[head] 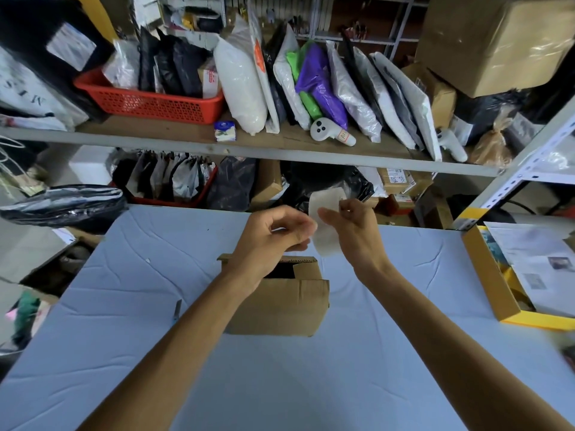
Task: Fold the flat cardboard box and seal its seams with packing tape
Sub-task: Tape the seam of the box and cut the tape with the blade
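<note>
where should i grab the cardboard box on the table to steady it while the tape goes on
Grip the cardboard box by its bare right side wall, coming in from the right. Its top flaps sit only partly closed with a dark gap showing, so pressing there could likely push them in. Both the left hand and right hand are up holding the tape strip above it.

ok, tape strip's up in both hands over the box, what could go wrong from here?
1. The tape strip hangs loose and curled between the left hand and right hand; it may stick to itself or the fingers.
2. The box has a flap still open and nothing holding it, so the seam may gape or shift when taped.
</note>
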A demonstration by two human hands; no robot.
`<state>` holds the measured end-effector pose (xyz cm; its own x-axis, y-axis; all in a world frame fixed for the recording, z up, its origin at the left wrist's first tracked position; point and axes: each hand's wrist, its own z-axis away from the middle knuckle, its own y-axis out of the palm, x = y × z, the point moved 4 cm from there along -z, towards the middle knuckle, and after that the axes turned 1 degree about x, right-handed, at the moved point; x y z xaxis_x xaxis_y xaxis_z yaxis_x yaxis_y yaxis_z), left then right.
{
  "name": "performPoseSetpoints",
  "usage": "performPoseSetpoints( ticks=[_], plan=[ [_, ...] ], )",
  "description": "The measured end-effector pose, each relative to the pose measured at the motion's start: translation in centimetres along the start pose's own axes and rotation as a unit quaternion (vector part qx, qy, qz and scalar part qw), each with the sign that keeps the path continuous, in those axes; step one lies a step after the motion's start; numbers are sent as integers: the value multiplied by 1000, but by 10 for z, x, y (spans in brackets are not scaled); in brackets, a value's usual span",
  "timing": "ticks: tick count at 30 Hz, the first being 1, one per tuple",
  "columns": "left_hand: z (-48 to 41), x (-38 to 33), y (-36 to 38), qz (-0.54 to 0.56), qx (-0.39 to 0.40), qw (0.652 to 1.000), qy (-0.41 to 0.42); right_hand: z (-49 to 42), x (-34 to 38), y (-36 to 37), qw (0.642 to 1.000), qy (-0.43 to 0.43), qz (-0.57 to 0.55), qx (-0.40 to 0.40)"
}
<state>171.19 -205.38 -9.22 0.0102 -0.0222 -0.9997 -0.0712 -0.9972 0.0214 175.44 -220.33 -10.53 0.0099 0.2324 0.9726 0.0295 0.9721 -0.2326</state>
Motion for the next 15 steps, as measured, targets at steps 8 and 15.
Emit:
performPoseSetpoints(
  ticks=[8, 15],
  plan=[
    [2, 3, -4, 5, 62, 998, 9, 0, 1, 1, 997, 5, 78, 11],
    [2, -1, -7, -184, -109, 963, 161, 4, 3, 6, 993, 27, 107, 30]
  ],
)
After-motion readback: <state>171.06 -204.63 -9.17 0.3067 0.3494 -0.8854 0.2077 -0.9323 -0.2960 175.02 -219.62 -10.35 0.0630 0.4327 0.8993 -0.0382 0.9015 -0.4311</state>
